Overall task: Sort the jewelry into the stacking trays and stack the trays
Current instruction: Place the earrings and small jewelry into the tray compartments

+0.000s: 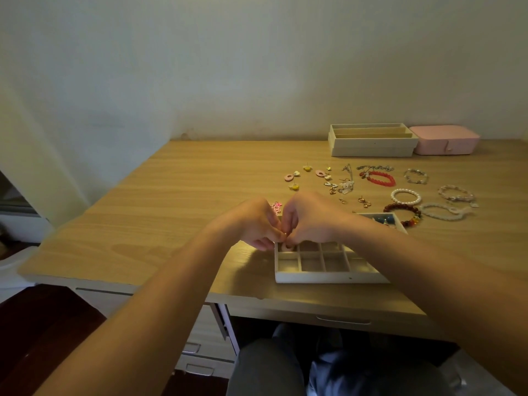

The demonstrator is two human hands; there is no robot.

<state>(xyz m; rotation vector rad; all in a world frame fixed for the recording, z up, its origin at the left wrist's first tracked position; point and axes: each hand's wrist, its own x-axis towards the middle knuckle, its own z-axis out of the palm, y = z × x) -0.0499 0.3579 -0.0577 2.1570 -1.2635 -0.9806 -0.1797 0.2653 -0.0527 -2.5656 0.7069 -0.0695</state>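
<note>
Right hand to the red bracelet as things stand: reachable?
Probably yes, once freed. The right hand and left hand both pinch a small piece over the grid tray. The red bracelet lies beyond on the table, with only flat loose earrings between; nothing tall blocks the way.

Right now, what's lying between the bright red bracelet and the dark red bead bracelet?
A white pearl bracelet lies between the bright red bracelet and the dark red bead bracelet, in the head view.

Plain pale wall (257, 52), dim warm light. Wood-grain table (185, 181) against it, white drawer unit (205, 347) with metal handles underneath, dark reddish floor (43, 324) lower left.
</note>
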